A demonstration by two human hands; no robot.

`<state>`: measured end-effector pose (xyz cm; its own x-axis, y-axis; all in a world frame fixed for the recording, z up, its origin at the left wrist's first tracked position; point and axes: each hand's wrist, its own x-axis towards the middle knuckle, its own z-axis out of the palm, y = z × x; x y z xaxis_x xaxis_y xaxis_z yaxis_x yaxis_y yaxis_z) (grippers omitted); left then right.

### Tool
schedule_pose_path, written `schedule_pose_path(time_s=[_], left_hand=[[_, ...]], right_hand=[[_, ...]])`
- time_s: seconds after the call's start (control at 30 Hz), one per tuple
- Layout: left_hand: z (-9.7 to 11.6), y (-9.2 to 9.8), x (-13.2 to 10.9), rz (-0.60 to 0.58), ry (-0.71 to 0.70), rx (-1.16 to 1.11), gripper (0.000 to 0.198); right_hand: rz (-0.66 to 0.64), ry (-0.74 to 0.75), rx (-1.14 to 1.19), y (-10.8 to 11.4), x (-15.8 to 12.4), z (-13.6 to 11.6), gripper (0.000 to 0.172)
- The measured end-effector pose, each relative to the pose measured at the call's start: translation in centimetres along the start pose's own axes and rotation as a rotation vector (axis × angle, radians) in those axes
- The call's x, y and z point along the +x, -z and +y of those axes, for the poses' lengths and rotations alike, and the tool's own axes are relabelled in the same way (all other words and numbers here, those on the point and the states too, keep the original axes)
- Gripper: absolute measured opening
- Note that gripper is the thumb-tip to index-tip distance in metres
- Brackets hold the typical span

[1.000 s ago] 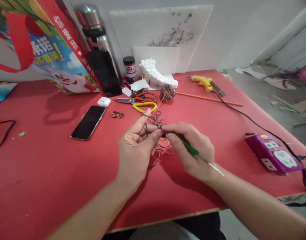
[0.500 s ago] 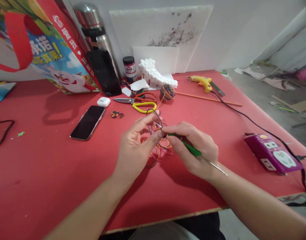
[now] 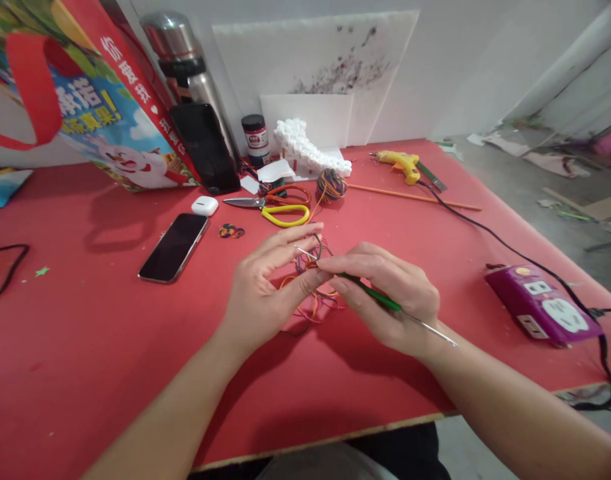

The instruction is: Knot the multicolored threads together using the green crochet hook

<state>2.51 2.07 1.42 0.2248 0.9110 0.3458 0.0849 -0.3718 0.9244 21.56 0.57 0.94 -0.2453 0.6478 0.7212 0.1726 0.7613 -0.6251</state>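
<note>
In my right hand [image 3: 390,300] is a crochet hook [image 3: 380,295] with a green grip, held like a pen between thumb and fingers. Its thin metal tip points left, across the fingers of my left hand [image 3: 270,283]. My left hand is closed on multicoloured yarn [image 3: 319,247], with a dark strand looped near the hook's tip. Thumb and fingertips meet there, so the small worked piece is mostly hidden. Loose orange, pink and purple strands [image 3: 312,308] lie on the table under both hands. A ball of the same yarn [image 3: 331,186] sits behind them.
Scissors [image 3: 285,215] with orange and yellow handles lie beyond my left hand. A phone [image 3: 174,248], an earbud case [image 3: 204,205] and a small yarn piece [image 3: 232,231] are to the left. A yellow glue gun [image 3: 404,165] and a corded purple power box [image 3: 545,305] stand right.
The dark yarn loop above my left fingers has become smaller and lower. The hook's tip has shifted slightly left, and my left fingers are stretched a little further out.
</note>
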Motion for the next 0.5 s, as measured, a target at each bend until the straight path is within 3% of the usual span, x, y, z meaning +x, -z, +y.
schedule_pose_path(time_s=[0.23, 0.5], left_hand=[[-0.08, -0.23, -0.02, 0.064, 0.186, -0.259, 0.015], [-0.03, -0.89, -0.28, 0.005, 0.312, -0.458, 0.024]], right_hand=[[0.017, -0.061, -0.007, 0.0, -0.05, -0.21, 0.028], [0.012, -0.075, 0.003, -0.19, -0.25, -0.11, 0.026]])
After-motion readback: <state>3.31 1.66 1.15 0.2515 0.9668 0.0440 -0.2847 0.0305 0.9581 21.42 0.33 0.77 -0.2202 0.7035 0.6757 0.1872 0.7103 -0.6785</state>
